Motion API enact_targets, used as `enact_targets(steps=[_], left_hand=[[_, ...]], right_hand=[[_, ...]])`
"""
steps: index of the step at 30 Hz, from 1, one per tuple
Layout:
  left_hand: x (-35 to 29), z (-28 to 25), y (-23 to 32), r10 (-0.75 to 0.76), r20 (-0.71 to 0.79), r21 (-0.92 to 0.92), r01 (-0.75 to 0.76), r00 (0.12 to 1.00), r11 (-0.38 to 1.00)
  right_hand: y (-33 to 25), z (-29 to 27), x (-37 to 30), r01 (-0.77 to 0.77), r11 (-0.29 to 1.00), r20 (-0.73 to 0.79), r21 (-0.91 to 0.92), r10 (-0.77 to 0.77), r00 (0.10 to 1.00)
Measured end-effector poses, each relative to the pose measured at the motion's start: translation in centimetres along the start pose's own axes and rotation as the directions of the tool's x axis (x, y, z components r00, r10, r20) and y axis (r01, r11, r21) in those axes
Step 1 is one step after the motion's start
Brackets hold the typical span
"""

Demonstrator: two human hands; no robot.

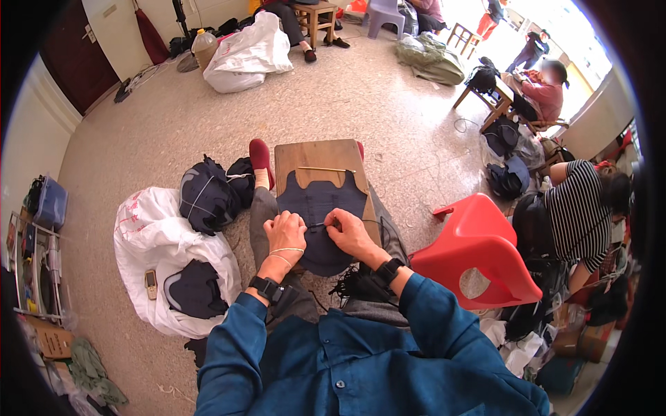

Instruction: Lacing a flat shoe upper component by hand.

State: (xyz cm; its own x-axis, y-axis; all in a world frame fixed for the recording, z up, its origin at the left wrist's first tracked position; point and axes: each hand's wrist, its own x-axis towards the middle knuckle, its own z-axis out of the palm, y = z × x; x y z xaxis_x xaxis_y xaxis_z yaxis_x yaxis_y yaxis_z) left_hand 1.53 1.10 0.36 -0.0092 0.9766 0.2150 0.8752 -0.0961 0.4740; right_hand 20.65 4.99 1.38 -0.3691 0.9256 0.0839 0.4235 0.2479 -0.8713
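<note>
Pinching the dark fabric piece [316, 208] on the wooden board [316, 156], left hand [284, 232] and right hand [349, 231] both closed on it

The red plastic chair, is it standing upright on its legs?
No, the red plastic chair lies tipped over on the floor at the person's right.

Both forearms come up from the lower edge in blue sleeves, a dark band on each wrist, and meet over the lap. The left hand [284, 231] is curled into a loose fist, knuckles up, fingers tucked under. The right hand [349, 232] lies just beside it, its fingers pinched together in a tight grip toward the left hand.
</note>
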Motion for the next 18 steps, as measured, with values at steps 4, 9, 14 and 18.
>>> enact_targets(steps=[4, 9, 14, 18], left_hand=[[0.3, 0.7, 0.5, 0.03, -0.039, 0.0, -0.03, 0.999, 1.0], [-0.2, 0.2, -0.2, 0.021, -0.029, -0.132, -0.024, 0.999, 0.991], [-1.1, -0.4, 0.0, -0.072, -0.076, -0.295, 0.047, 0.994, 0.954], [-0.7, -0.1, 0.4, -0.031, -0.1, -0.098, 0.021, 0.994, 0.995]], right_hand=[[-0.1, 0.6, -0.2, 0.014, 0.999, -0.031, -0.042, -0.015, 0.999], [-0.2, 0.9, -0.2, 0.084, 0.972, -0.038, -0.221, -0.095, 0.995], [-0.2, -0.1, 0.5, 0.122, 0.951, 0.018, -0.283, -0.122, 0.992], [0.0, -0.5, 1.7, 0.179, 0.947, 0.106, -0.267, -0.155, 0.982]])
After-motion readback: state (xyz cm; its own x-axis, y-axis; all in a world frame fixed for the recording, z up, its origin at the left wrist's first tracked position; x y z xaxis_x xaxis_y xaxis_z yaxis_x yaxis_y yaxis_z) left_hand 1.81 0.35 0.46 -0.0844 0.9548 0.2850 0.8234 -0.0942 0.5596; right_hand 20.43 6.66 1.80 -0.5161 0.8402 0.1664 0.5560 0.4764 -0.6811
